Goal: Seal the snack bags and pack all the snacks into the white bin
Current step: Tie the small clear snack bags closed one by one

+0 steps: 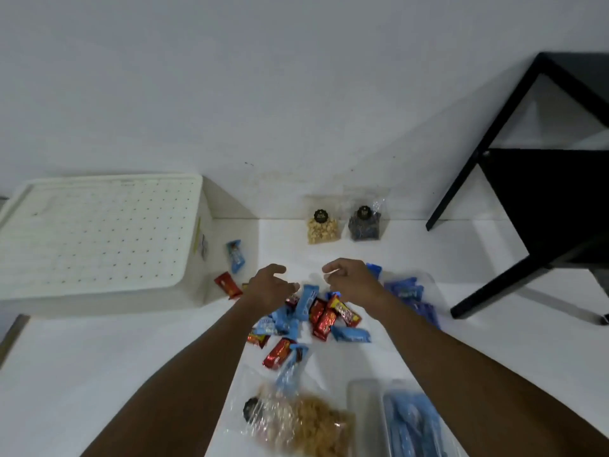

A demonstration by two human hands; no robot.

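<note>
My left hand [270, 285] is reaching out over the scatter of small foil-wrapped snack bars in red and blue [313, 316], fingers spread and loosely curled with nothing in them, while my right hand [351, 280] hangs just across from it with thumb and forefinger drawn together — whether there is a scrap of clear film between them I cannot tell. Both sit above the far edge of the pile, so I judge the step in hand to be gathering the loose bars or taking up a bag to close it. The white plastic bin with the dotted, perforated face [99, 232] stands to my left against the wall, and from here I cannot tell which side is its opening, so it may have to be turned before anything goes in. Two strays lie beside it, a blue bar [235, 255] and a red bar [227, 285]. To do this well I would cup both hands around the heap and scoop it together rather than pick bar by bar, keeping wrappers flat so none slide off. The clear bag of pale puffed snack [323, 225] and the clear bag of dark snack [365, 222] stand upright by the wall, well apart from my hands; the crinkled clear bag of golden snack [313, 423] lies near me, its mouth looking loose — that one wants sealing first, before it spills.
</note>
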